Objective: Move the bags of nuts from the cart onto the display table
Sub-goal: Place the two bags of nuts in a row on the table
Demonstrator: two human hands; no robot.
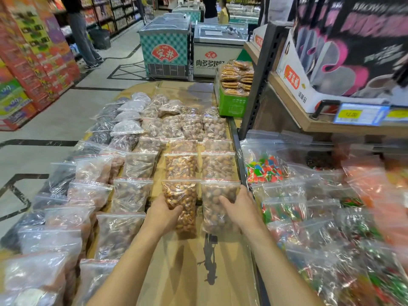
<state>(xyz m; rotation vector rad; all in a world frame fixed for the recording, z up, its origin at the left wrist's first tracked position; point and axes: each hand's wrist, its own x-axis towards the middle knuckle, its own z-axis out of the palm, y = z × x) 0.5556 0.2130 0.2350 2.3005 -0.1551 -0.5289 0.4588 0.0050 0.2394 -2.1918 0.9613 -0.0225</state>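
Head view: the left hand (164,214) grips an orange nut bag (181,195) at 6 o'clock on the worktop (176,272). The right hand (239,208), apart at its 3 o'clock, clasps a pale nut bag (217,195). The rows of bags (172,129) toward 12 o'clock look well filled. The cart is unseen, so I cannot tell what remains.

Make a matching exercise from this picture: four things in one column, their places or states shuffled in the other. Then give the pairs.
Things:
1. left hand
2. right hand
3. green box
4. candy bag

Places or states:
A. beyond the farthest bags, stacked with biscuits
B. holding the brown nut bag
C. right of the display table, full of coloured sweets
D. gripping the golden nut bag

Pairs: 1-D, 2-B, 3-A, 4-C
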